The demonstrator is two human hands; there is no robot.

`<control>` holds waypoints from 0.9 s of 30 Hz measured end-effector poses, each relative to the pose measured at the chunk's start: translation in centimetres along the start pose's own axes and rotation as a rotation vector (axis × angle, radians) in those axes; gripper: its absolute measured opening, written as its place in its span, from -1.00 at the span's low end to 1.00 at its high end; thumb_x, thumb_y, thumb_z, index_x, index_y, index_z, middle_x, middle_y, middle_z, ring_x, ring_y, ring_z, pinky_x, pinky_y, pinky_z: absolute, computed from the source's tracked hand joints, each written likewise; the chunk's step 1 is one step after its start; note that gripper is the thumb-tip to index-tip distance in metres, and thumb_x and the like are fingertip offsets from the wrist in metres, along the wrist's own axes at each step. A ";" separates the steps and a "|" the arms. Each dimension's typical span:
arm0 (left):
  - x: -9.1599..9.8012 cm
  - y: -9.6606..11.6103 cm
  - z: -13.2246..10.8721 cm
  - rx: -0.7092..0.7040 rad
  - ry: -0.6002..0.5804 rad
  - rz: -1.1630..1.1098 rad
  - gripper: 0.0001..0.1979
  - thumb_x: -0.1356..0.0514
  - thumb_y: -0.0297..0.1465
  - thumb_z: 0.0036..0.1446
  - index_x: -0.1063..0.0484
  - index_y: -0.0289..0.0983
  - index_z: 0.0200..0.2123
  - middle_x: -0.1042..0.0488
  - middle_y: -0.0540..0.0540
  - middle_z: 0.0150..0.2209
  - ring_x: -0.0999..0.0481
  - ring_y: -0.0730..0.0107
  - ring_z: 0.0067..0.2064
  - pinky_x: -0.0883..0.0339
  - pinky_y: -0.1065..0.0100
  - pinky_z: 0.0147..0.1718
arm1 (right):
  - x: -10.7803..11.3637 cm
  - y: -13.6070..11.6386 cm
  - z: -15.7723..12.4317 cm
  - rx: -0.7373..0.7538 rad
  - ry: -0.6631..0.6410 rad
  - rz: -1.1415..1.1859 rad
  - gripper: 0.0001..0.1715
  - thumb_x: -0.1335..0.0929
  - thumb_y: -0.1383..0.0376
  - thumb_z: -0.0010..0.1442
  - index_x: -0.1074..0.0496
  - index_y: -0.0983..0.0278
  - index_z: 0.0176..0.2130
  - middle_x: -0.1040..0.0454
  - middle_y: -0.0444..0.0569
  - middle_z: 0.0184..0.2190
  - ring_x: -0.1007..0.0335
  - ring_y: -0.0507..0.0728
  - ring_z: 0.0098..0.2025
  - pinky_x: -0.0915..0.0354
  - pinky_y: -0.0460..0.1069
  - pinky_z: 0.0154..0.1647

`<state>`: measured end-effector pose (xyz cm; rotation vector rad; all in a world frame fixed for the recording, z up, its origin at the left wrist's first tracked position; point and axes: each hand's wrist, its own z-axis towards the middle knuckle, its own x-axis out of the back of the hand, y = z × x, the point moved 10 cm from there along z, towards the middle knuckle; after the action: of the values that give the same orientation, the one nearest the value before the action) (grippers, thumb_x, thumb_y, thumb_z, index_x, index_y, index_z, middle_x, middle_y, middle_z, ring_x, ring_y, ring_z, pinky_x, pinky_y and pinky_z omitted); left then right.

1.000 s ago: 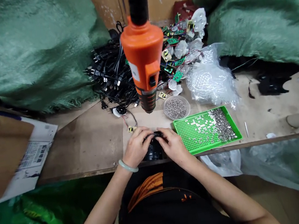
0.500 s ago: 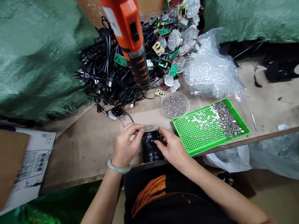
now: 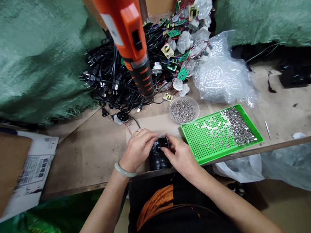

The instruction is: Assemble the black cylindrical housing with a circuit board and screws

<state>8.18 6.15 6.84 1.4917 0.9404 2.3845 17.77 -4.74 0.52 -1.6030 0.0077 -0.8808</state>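
A black plastic housing [image 3: 160, 163] stands at the table's front edge between my hands. My right hand [image 3: 181, 154] grips its right side, the thumb lying on the front face near a round black knob-like part. My left hand [image 3: 139, 150] has its fingers pinched together at the housing's top left edge, and a thin clear piece seems to lie at the fingertips, too small to make out. To the right of my right hand is a green perforated tray [image 3: 196, 159] with many small metal parts. Behind it sits a round clear dish [image 3: 198, 111] full of small screws.
An orange and black electric screwdriver [image 3: 132, 40] hangs in front of me. Behind it lie a heap of black power cords [image 3: 108, 73], circuit boards and clear lenses, and a clear plastic bag [image 3: 223, 73]. A cardboard box [image 3: 42, 170] stands left; a thin metal rod [image 3: 267, 130] lies right.
My left hand has moved right over the housing's top left corner, its fingers lower and closer together. My right hand keeps its hold. The view has shifted slightly, with the screwdriver appearing farther left.
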 end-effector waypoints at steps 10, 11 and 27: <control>-0.8 -0.2 -0.2 -0.009 -0.015 0.069 -0.82 -0.13 -0.43 0.41 -0.55 -0.25 -0.15 -0.60 -0.11 -0.27 -0.55 0.28 -0.21 -0.39 0.23 -0.15 | 0.1 -0.1 -0.2 0.045 0.008 -0.020 -0.49 -0.43 0.35 0.27 -0.47 0.38 0.19 -0.60 0.14 -0.16 -0.55 0.22 -0.24 -0.55 0.17 -0.04; -0.8 -0.4 -0.3 0.003 -0.011 0.077 -0.82 -0.13 -0.43 0.41 -0.55 -0.24 -0.16 -0.60 -0.10 -0.27 -0.54 0.28 -0.21 -0.39 0.23 -0.15 | 0.1 -0.1 -0.3 0.043 0.012 -0.014 -0.49 -0.43 0.34 0.27 -0.47 0.37 0.19 -0.60 0.13 -0.17 -0.55 0.22 -0.24 -0.55 0.17 -0.04; -0.6 -1.7 -3.1 0.193 0.067 -0.082 -0.62 -0.21 -0.38 0.36 -0.39 -0.20 0.21 -0.50 -0.20 0.04 -0.53 0.18 0.07 -0.46 0.11 0.08 | 0.6 -1.0 -1.3 0.034 -0.030 0.009 -0.44 -0.42 0.23 0.34 -0.38 0.26 0.27 -0.53 0.11 -0.10 -0.54 0.20 -0.26 -0.56 0.18 -0.12</control>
<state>5.53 5.97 4.43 1.4116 1.2540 2.3561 17.02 -5.82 1.64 -1.5831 -0.0207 -0.8457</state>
